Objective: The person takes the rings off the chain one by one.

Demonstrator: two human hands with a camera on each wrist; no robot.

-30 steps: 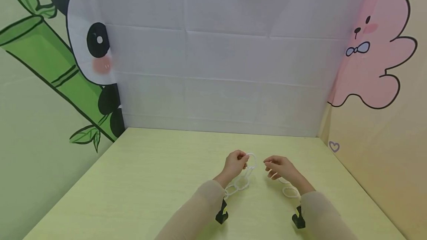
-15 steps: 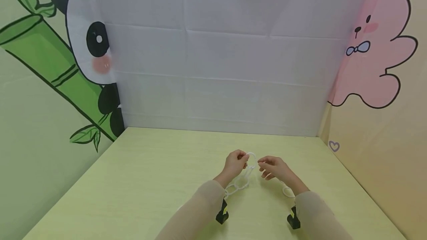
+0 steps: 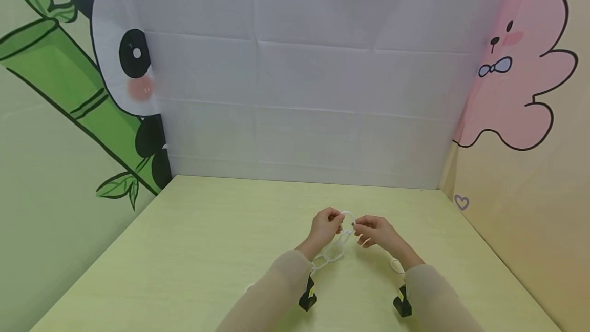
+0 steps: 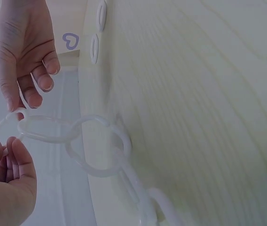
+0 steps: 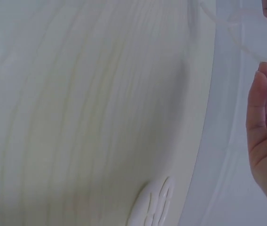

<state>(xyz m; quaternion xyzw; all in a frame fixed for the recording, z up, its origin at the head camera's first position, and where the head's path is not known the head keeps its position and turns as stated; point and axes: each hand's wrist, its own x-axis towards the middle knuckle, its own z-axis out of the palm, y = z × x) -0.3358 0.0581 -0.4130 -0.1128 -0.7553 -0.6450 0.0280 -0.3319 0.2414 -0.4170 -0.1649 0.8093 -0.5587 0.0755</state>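
Note:
A chain of white plastic links point(image 4: 98, 172) hangs from my left hand point(image 3: 324, 228) and slants down to the table beside the left wrist. That hand pinches the end link point(image 3: 348, 212), a round white ring, between thumb and fingertips. From the opposite side my right hand point(image 3: 379, 233) has its thumb and index fingertip on the same ring, pinching its edge; its other fingers are loosely bent. In the left wrist view, the right hand point(image 4: 27, 56) is above the ring and the left hand point(image 4: 11, 181) below. The ring's gripped parts are hidden by fingertips.
Loose white links point(image 5: 158, 203) lie on the pale yellow table point(image 3: 221, 234), partly behind the right wrist. A small white piece point(image 3: 250, 286) shows beside the left sleeve. Black wrist devices point(image 3: 307, 296) hang under both forearms. A white cloth point(image 3: 299, 81) stands behind the table.
My right hand has moved left to the end ring and now pinches its edge. The left hand and the chain have stayed nearly still.

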